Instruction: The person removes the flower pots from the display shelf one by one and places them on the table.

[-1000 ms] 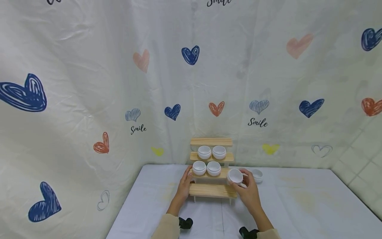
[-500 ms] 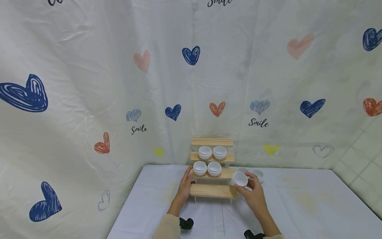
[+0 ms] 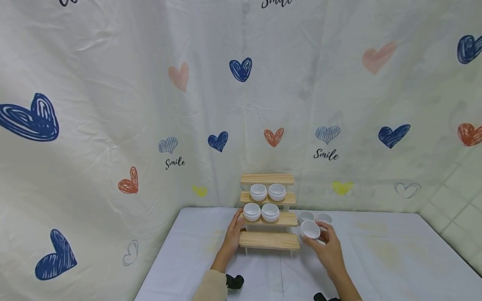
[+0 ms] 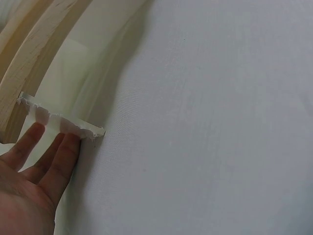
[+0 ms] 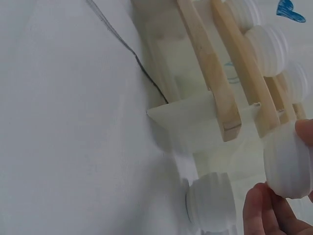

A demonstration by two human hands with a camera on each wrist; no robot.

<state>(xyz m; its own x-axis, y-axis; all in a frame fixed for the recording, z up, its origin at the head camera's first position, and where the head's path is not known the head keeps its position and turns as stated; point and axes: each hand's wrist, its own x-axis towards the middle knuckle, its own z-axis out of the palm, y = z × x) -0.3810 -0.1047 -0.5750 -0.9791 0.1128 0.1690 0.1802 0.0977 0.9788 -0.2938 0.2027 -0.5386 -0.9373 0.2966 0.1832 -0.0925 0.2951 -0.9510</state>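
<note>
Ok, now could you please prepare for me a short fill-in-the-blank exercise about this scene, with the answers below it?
1. The right hand holds a cup whose colour is ____.
2. The left hand touches the ____ side of the rack.
3. Other cups stand on ____ of the rack's four shelves.
4. The shapes printed on the backdrop are ____.

Missing words: white; left; two; hearts.

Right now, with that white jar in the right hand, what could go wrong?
The right hand holds the white jar close to two jars on the table, so it might knock one. The left hand is at the side of the stepped stand; a nudge there could perhaps shake the four jars on it.
</note>
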